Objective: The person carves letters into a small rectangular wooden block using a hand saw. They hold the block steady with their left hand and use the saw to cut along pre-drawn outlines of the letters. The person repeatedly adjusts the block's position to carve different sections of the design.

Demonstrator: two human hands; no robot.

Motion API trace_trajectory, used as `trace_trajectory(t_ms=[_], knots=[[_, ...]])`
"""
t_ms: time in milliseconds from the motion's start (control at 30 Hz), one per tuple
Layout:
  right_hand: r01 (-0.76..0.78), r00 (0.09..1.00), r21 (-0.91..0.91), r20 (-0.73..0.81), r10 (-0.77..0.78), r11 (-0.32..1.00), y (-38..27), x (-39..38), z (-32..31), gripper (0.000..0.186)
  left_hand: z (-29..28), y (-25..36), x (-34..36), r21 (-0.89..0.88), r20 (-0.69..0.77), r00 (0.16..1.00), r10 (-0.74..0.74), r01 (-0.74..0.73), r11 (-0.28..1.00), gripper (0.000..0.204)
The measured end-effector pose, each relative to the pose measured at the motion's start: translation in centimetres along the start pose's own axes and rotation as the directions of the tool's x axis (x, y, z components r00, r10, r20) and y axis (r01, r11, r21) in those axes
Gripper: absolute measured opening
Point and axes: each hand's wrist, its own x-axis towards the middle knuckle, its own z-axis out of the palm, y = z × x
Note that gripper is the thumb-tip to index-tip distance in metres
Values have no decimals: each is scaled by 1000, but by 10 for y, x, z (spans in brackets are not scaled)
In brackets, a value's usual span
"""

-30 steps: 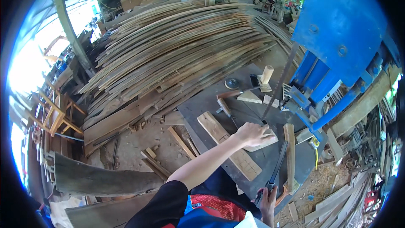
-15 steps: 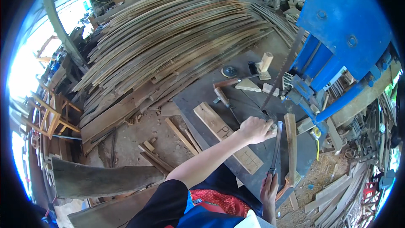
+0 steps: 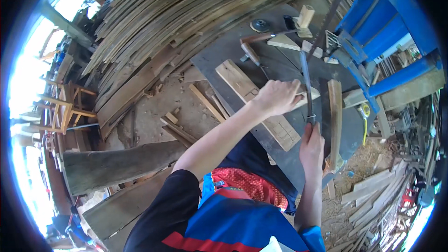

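1. While your left hand (image 3: 279,97) is clenched on the small wood block (image 3: 315,94), press down firmly so it can't rock. The block sits over the dark table (image 3: 226,50), to the right of the long plank (image 3: 233,78).
2. Your right hand (image 3: 313,142) grasps the near end of what looks like a file (image 3: 306,77); line up wrist and forearm behind it.
3. The file crosses the block; I cannot tell whether the 2 touch. Set it level, then use even strokes.
4. Tuck your left fingertips clear, and mind the blade (image 3: 328,18) near the file's far end.
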Motion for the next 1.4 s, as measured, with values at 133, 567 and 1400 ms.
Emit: trace_trajectory(t_ms=[133, 567, 1400], knots=[[-28, 997, -219, 64, 43, 975, -10, -2, -7, 24, 3, 12, 4, -18, 52, 999, -1, 2, 1000, 40], [-3, 986, -116, 167, 22, 993, 41, 14, 24, 23, 16, 40, 18, 216, -47, 993, 111, -98, 971, 41], [-170, 966, -111, 178, 187, 979, 33, 9, 28, 24, -13, 41, 22, -77, 97, 995, 1, 7, 997, 50]])
